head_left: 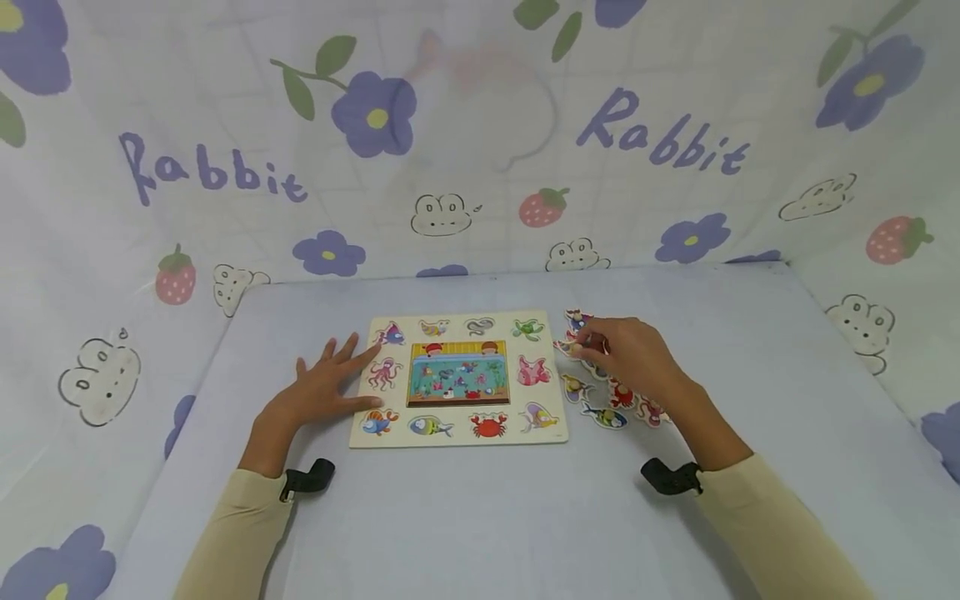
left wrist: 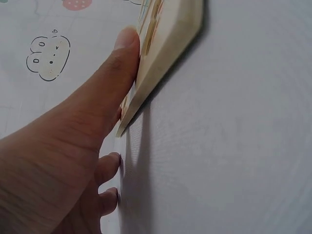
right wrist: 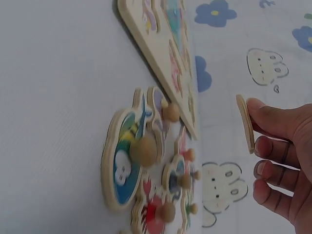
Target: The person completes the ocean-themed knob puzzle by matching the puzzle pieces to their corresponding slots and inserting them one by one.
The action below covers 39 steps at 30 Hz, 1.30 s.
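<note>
So the person had a flat, pale wooden board printed with sea animals (head_left: 461, 425) lying around the middle of the head view, with a rectangular, colourful fish tank picture (head_left: 458, 375) in its centre. Their left hand (head_left: 324, 390) was at the board's left edge, fingers spread and pretty straight, thumb resting against it.

The right hand (head_left: 637, 357) was over on the right of the frame, pinching a thin, pale-edged wooden piece (right wrist: 245, 124) between thumb and fingers. The right wrist view only caught that piece edge-on, so no telling which animal it was.

Just beside the board's right side sat a bunch of knobbed pieces: a green, yellow and blue wooden fish (head_left: 606, 417), a red wooden crab (head_left: 621, 393) right above it, and others partly hidden under the hand. Everything lay on a pale cloth-covered table (head_left: 465, 525), with a white fabric backdrop with purple flowers and "Rabbit" lettering (head_left: 480, 167) filling the upper frame.
</note>
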Available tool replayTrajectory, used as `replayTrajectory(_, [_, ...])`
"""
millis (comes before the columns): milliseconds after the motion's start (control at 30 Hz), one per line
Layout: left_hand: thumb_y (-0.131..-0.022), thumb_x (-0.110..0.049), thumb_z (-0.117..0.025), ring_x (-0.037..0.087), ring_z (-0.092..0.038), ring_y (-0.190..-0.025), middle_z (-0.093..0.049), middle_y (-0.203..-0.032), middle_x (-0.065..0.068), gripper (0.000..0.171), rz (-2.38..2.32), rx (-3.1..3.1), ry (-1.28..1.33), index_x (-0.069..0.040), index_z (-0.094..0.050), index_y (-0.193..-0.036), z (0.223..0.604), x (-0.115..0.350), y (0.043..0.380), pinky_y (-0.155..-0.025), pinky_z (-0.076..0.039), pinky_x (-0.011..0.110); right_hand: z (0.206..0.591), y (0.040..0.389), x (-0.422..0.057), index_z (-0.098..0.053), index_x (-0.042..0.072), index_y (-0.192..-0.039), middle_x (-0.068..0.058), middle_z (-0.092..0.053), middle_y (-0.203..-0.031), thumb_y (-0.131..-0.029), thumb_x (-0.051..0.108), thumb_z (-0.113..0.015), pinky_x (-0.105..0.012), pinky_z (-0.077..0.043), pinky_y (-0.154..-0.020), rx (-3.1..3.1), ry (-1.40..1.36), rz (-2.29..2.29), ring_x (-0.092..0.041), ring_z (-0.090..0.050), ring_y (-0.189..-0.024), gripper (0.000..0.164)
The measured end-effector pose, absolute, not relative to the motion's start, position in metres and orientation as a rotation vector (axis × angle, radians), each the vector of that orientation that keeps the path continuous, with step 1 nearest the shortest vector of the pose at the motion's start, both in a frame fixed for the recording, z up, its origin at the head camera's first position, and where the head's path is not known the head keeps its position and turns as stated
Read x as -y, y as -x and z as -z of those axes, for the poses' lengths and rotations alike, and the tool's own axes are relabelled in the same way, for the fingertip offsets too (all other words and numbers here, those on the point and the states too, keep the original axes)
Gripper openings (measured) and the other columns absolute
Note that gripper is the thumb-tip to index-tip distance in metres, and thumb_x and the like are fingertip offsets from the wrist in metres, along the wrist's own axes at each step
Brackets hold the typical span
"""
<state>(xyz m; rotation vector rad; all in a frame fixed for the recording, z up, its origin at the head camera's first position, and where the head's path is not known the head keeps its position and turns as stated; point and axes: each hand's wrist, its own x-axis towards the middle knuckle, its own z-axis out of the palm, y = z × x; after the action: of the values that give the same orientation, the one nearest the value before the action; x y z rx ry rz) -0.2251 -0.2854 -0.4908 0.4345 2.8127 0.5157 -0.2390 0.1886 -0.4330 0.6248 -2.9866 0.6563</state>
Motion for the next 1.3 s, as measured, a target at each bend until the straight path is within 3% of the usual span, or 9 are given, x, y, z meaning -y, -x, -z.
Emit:
replayTrajectory(667, [-0.085,-0.065,-0.072,0.051,0.000,-0.152,-0.011,-0.168,0.020,0.097,-0.548,-2.821,-0.445,-0.024,-0.029,-0.161,0.490,0.289,0.222,-0.106,0.003,0.083,0.434,0.261,-0.117,-0.072,0.017,-0.100,0.007,-0.063,-0.075,-0.094,0.033,-0.075,-0.030,-0.042,-0.059,2.950,-0.783,-0.666,-0.015,-0.052,-0.067,0.017])
replayTrajectory(1300, [-0.083,-0.067,-0.071,0.050,0.001,-0.152,-0.014,-0.169,0.013,0.098,-0.530,-2.823,-0.448,-0.027,-0.028,-0.162,0.491,0.288,0.226,-0.107,0.003,0.082,0.431,0.283,-0.054,-0.073,0.017,-0.097,0.006,-0.065,-0.076,-0.095,0.035,-0.074,-0.030,-0.044,-0.063,2.966,-0.886,-0.704,-0.015,-0.055,-0.072,0.019])
